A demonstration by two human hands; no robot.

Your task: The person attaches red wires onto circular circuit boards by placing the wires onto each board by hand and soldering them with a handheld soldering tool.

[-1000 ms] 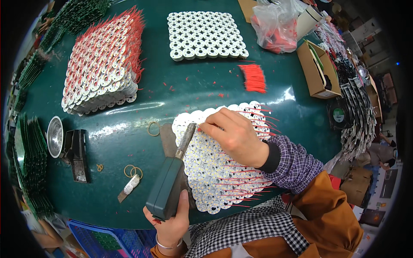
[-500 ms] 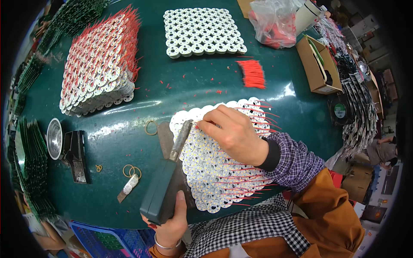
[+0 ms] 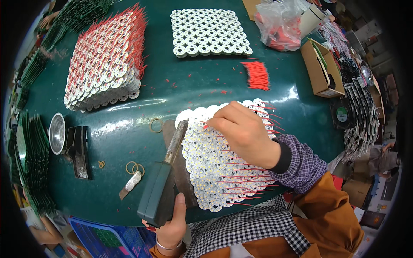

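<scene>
A panel of round white LED boards point(image 3: 205, 165) lies before me, with red wires point(image 3: 241, 176) sticking out along its right side. My left hand point(image 3: 173, 228) grips the dark green body of a soldering iron point(image 3: 157, 191). The iron's metal barrel slants up to the panel's upper left edge, its tip a little left of my right fingers. Over the panel's upper part, my right hand point(image 3: 246, 131) is closed in a pinch, and a bit of red wire shows at its fingertips. The rest of that wire is hidden. Under the panel's left side sits a flat brown strip point(image 3: 185, 185).
At the far left stands a stack of wired boards point(image 3: 101, 64); bare white boards point(image 3: 211, 32) lie at the back. Cut red wires point(image 3: 257, 75) lie nearby. A metal bowl point(image 3: 57, 133), black holder point(image 3: 78, 157), rubber bands point(image 3: 134, 167) and cardboard box point(image 3: 320, 69) surround the work.
The soldering iron's tip has drawn left, away from my right fingers. My right hand has shifted slightly right, still pinching. The whole view has moved a little.
</scene>
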